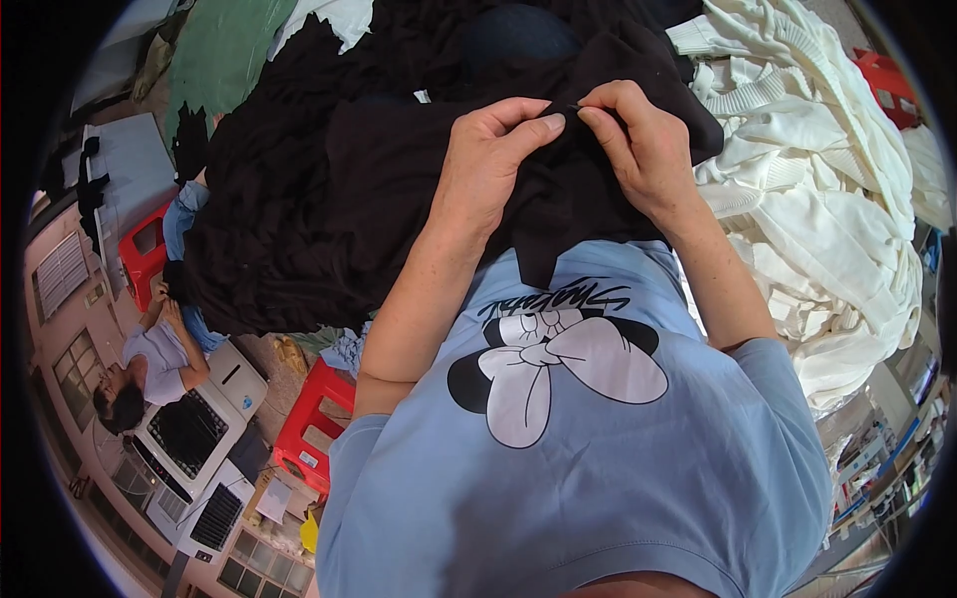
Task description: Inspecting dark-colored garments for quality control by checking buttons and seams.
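Observation:
Black knit cloth point(384, 159) lies across my lap, with one narrow end hanging over the front of my light blue shirt point(598, 468). My left hand point(488, 149) pinches this cloth between thumb and forefinger. Just to its right, my right hand point(648, 149) is closed, thumb and forefinger pressed together at a small dark bit by the cloth. That bit is too small to make out. The two sets of fingertips are close together but apart. Dark cloth against dark cloth hides where one piece ends and another begins.
A big heap of black knitwear point(264, 219) spreads to the left, and a heap of white knit garments point(817, 229) rises at the right. Red plastic stools point(311, 419) stand at the left. Another person point(159, 359) sits farther off at the left, near a white machine point(194, 439).

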The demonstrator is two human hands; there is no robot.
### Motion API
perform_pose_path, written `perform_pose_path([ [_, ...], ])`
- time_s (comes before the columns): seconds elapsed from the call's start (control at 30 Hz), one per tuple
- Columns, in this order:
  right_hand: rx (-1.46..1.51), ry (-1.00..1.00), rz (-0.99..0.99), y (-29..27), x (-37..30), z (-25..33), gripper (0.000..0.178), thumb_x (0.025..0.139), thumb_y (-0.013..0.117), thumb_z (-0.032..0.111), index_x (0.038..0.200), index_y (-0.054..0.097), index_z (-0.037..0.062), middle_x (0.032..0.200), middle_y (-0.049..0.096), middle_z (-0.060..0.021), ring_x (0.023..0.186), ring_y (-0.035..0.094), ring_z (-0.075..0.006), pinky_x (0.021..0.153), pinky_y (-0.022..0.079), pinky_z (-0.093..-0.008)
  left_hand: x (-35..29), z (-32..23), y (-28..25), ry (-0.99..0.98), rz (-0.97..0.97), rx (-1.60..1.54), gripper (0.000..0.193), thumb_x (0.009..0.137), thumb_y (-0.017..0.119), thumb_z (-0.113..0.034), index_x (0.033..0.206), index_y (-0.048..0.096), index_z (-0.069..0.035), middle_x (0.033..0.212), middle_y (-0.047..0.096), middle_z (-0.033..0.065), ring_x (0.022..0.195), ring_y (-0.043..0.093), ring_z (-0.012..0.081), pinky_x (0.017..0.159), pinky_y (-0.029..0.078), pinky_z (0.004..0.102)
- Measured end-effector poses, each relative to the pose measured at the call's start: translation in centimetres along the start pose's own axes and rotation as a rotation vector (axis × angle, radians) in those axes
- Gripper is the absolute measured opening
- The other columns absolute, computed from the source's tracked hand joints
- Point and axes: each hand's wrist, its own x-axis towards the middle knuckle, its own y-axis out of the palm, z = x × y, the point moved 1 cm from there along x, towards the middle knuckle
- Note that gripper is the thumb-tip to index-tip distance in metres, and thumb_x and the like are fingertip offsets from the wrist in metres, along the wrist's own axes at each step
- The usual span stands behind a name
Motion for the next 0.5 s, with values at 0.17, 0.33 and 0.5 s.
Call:
perform_pose_path([
  [0.17, 0.295, 0.163, -0.167, 0.0, -0.3, -0.7, 0.013, 0.103, 0.062, 0.013, 0.112, 0.065, 0.0042, 0.093, 0.067, -0.0061, 0.080, 0.065, -0.0143, 0.073, 0.051, -0.0266, 0.5, 1.2, -0.6, -0.050, -0.011, 0.084, 0.022, 0.092, 0.073, -0.007, 0.112, 0.074, 0.001, 0.098, 0.074, 0.0018, 0.094, 0.066, 0.0083, 0.087, 0.049, 0.0223],
  [0.33, 0.570, 0.410, -0.251, -2.4, -0.7, -2.5, 0.020, 0.108, 0.057, 0.019, 0.120, 0.063, 0.0043, 0.092, 0.063, 0.0005, 0.079, 0.056, -0.0048, 0.069, 0.045, -0.0193, 1.3, 0.9, -0.9, 0.150, -0.061, 0.365, 0.026, 0.090, 0.074, -0.014, 0.112, 0.074, 0.001, 0.095, 0.073, 0.0039, 0.092, 0.066, 0.0103, 0.085, 0.050, 0.0244],
  [0.5, 0.582, 0.386, -0.257, -3.3, -1.5, -3.0, 0.021, 0.109, 0.056, 0.019, 0.121, 0.063, 0.0037, 0.092, 0.064, 0.0005, 0.078, 0.054, -0.0036, 0.067, 0.044, -0.0187, 3.8, -1.0, 1.2, 0.210, 0.063, 0.575, 0.030, 0.092, 0.074, -0.020, 0.113, 0.073, 0.003, 0.094, 0.072, 0.0035, 0.090, 0.064, 0.0091, 0.084, 0.048, 0.0230],
])
